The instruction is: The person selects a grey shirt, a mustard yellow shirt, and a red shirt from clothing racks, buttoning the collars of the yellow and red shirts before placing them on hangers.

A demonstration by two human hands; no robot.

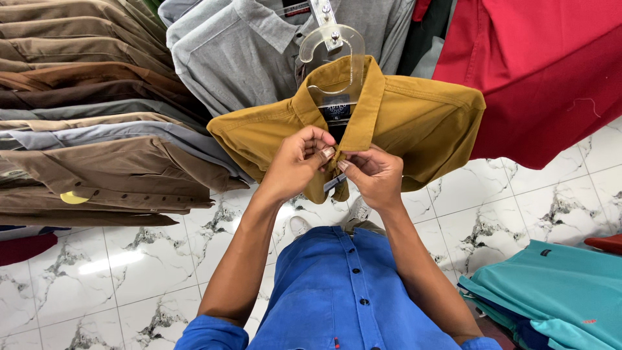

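Left hand (pixel 299 159) and right hand (pixel 374 174) both pinch the mustard shirt (pixel 414 116) placket below the collar, frame centre. Soft, light cloth (hanger (pixel 332 48) bears the weight); grip by the button edge.

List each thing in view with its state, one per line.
Mustard shirt: hanging on hanger, collar held at the front.
Clear hanger: inside the collar.
Left hand: pinching the shirt front.
Right hand: pinching the shirt front.
Grey shirt: hanging behind.
Teal shirts: folded, stacked.
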